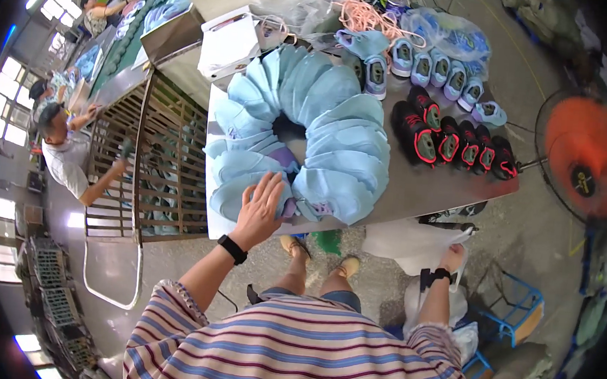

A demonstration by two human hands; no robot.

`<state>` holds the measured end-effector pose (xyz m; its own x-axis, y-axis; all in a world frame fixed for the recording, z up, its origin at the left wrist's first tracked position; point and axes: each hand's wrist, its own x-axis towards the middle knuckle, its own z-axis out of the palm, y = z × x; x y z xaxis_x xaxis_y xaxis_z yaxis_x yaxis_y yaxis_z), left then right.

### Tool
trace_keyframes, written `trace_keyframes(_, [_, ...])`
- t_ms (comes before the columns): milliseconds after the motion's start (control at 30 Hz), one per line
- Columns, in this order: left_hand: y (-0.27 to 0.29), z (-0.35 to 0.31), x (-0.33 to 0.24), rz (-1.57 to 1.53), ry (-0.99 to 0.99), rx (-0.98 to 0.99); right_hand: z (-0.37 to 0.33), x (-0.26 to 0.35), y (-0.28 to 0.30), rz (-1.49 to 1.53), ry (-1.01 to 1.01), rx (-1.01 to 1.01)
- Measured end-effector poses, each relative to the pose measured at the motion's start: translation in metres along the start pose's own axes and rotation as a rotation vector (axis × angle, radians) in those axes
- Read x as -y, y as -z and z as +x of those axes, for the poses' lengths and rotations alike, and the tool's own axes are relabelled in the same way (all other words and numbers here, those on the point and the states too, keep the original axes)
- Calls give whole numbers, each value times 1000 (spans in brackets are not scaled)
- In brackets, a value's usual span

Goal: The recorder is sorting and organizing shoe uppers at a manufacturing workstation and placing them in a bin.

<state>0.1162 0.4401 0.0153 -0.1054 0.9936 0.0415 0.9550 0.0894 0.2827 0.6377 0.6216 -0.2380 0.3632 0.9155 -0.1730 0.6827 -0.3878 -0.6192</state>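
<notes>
A ring of light blue shoe uppers (341, 150), fanned over one another, lies on the metal-topped table. My left hand (260, 211) rests flat on the near left part of the ring, fingers stretched out and a little apart. Beneath its fingertips are pale blue uppers with some purple lining. Off to the right, below the table's front edge, my right hand (453, 258) is closed at the edge of a white plastic bag (412, 246). Its fingers are partly hidden, and the bag hangs down beside my right leg.
Black-and-red shoes (450, 140) and light blue shoes (440, 71) stand in rows on the table's right. Coral laces (372, 15) lie behind. A barred metal cart (172, 159) adjoins the left side, with a co-worker (67, 148) beyond. A caged orange fan (580, 156) stands right, a blue-framed stool (517, 310) below.
</notes>
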Motion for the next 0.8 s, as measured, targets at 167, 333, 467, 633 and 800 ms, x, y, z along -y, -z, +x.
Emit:
trace_keyframes(167, [24,10,32,-196,-118,168,-108,205,32,640,363,-108])
trace_keyframes(333, [47,76,32,-89,-426,284,-207,404,9,-191,1397,531])
trace_keyframes(467, [10,99,20,376,-574,401,-182,428,-37,-978,1537,604])
trace_keyframes(633, [15,101,27,266,-612,573,-182,425,-31,-1228,1523,819])
trace_keyframes(800, [29,116,57,18,-528,336,-160,445,-32,-824,1545,803])
